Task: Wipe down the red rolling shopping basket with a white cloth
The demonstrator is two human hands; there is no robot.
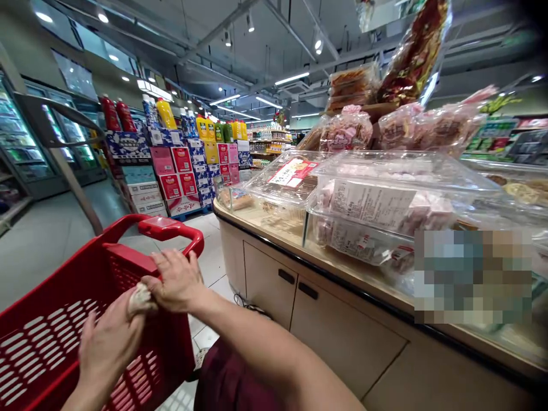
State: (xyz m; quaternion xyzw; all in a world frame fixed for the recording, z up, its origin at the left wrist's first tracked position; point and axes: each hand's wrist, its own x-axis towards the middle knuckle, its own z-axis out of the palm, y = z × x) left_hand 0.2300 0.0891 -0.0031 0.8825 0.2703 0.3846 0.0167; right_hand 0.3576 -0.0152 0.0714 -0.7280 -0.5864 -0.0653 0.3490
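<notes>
A part-hidden white wad (140, 299) sits between my left hand (109, 339) and right hand (178, 281); which grips it, how tightly, I can't tell.

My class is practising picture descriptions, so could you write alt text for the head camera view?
A person's left hand and right hand meet at a small, pale, crumpled item by a red shopping basket. To the right, a supermarket counter displays packaged food; beyond stand stacked boxes topped with colourful bottles.
</notes>
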